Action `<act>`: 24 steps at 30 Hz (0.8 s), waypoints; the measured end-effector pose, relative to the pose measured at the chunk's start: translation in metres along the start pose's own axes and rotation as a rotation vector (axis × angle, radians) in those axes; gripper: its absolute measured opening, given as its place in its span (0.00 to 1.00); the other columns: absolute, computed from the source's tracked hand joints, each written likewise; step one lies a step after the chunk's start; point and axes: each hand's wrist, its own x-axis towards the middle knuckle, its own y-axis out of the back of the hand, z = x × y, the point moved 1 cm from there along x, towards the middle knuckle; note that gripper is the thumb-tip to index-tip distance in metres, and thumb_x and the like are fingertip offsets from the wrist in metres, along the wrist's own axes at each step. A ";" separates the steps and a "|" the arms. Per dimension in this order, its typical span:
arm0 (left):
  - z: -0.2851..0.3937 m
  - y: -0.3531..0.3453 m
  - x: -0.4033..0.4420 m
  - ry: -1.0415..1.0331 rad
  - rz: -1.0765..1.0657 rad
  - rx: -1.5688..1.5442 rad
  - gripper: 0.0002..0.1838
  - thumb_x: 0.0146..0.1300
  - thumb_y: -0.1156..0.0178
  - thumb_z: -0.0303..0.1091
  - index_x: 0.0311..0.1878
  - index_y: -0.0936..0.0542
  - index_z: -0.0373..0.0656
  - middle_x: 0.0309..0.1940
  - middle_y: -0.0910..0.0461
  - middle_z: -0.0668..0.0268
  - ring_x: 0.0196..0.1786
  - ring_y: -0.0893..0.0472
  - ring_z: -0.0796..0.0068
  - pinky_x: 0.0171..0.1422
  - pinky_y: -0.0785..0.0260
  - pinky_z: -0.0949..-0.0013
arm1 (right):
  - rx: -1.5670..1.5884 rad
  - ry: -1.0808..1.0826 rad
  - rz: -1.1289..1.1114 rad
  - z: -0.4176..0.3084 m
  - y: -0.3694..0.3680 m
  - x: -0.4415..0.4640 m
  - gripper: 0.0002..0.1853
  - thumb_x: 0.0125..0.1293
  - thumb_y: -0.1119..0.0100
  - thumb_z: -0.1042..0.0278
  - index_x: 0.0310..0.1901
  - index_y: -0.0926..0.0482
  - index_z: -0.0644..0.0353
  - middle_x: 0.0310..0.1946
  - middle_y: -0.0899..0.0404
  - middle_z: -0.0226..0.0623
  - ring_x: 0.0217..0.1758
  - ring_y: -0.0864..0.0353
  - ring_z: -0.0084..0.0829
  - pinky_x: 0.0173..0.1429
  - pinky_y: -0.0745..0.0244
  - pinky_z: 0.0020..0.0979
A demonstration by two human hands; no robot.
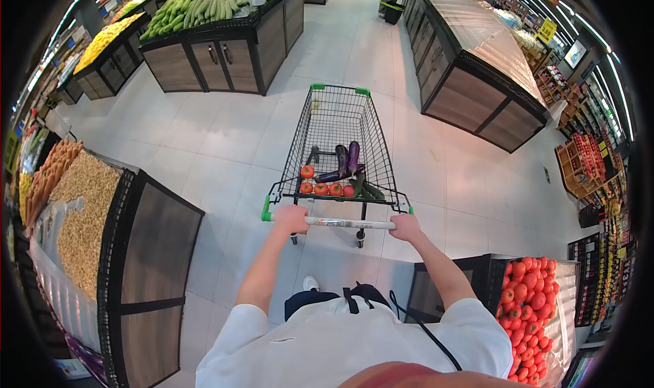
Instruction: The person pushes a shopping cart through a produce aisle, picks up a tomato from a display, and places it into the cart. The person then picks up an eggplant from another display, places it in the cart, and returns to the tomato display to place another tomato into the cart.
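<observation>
Both my hands are wrapped round the handle (347, 223) of a shopping cart (300, 146). My left hand (291, 218) grips it near the green left end, and my right hand (407, 228) near the right end. Inside the wire basket, at the end nearest me, lie several red tomatoes (321, 189). Beyond them are dark purple eggplants (353, 158), some crossing each other. Dark green cucumbers (368, 189) lie at the right, beside the tomatoes. The far part of the basket shows bare wire.
A stand of green vegetables (197, 10) is ahead left, and a film-covered stand (477, 30) ahead right. Close on my left is a bin of peanuts (85, 218); tomatoes are piled on a stand (443, 286) at my right. A person stands far down the aisle beside a dark basket (392, 13).
</observation>
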 end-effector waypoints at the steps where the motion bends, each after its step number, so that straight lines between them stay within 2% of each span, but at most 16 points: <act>1: -0.006 0.009 0.013 0.000 -0.055 -0.006 0.14 0.49 0.34 0.46 0.40 0.12 0.56 0.38 0.11 0.65 0.46 0.13 0.62 0.49 0.20 0.57 | -0.041 -0.050 -0.033 -0.001 0.005 0.016 0.15 0.55 0.39 0.49 0.35 0.12 0.49 0.34 0.12 0.38 0.41 0.12 0.43 0.46 0.16 0.45; 4: -0.026 0.023 0.052 -0.016 -0.050 0.004 0.15 0.48 0.35 0.47 0.40 0.13 0.55 0.35 0.12 0.64 0.43 0.13 0.59 0.46 0.21 0.54 | -0.071 -0.102 -0.105 0.001 0.028 0.062 0.16 0.54 0.38 0.48 0.37 0.10 0.48 0.36 0.11 0.38 0.42 0.11 0.43 0.47 0.16 0.44; 8: -0.042 0.053 0.098 0.016 -0.017 0.031 0.14 0.50 0.35 0.45 0.40 0.12 0.54 0.37 0.11 0.64 0.44 0.12 0.60 0.49 0.21 0.55 | -0.018 -0.099 -0.180 0.008 0.058 0.124 0.19 0.51 0.39 0.46 0.35 0.10 0.49 0.36 0.11 0.42 0.43 0.12 0.45 0.48 0.16 0.45; 12: -0.056 0.072 0.164 0.044 0.087 -0.026 0.13 0.51 0.34 0.45 0.40 0.14 0.54 0.34 0.13 0.63 0.42 0.13 0.59 0.46 0.21 0.54 | -0.009 -0.049 -0.188 0.033 0.088 0.191 0.18 0.51 0.38 0.45 0.35 0.09 0.48 0.35 0.11 0.41 0.42 0.12 0.45 0.48 0.16 0.45; 14: -0.066 0.081 0.195 0.068 0.102 -0.019 0.14 0.49 0.33 0.46 0.39 0.15 0.55 0.31 0.14 0.63 0.40 0.13 0.59 0.45 0.22 0.54 | -0.041 -0.025 -0.198 0.047 0.106 0.230 0.19 0.51 0.37 0.46 0.37 0.09 0.48 0.38 0.11 0.40 0.44 0.11 0.43 0.49 0.16 0.43; 17: -0.062 0.096 0.245 0.112 0.120 -0.024 0.12 0.51 0.34 0.46 0.38 0.15 0.54 0.30 0.14 0.63 0.40 0.13 0.59 0.44 0.23 0.53 | -0.005 -0.051 -0.144 0.068 0.134 0.281 0.18 0.51 0.37 0.47 0.37 0.09 0.47 0.37 0.11 0.39 0.44 0.11 0.42 0.49 0.16 0.42; 19: -0.067 0.114 0.283 0.121 0.131 -0.022 0.12 0.55 0.36 0.43 0.42 0.15 0.54 0.35 0.12 0.62 0.42 0.12 0.57 0.46 0.21 0.54 | -0.010 -0.047 -0.098 0.085 0.149 0.317 0.17 0.50 0.36 0.48 0.38 0.09 0.46 0.37 0.11 0.38 0.43 0.11 0.41 0.49 0.16 0.42; 24: -0.081 0.157 0.376 0.122 0.088 0.015 0.12 0.55 0.36 0.40 0.43 0.15 0.55 0.36 0.13 0.62 0.44 0.12 0.58 0.46 0.21 0.53 | -0.012 -0.038 -0.028 0.120 0.187 0.408 0.15 0.51 0.35 0.51 0.38 0.10 0.45 0.37 0.11 0.36 0.43 0.11 0.39 0.49 0.16 0.42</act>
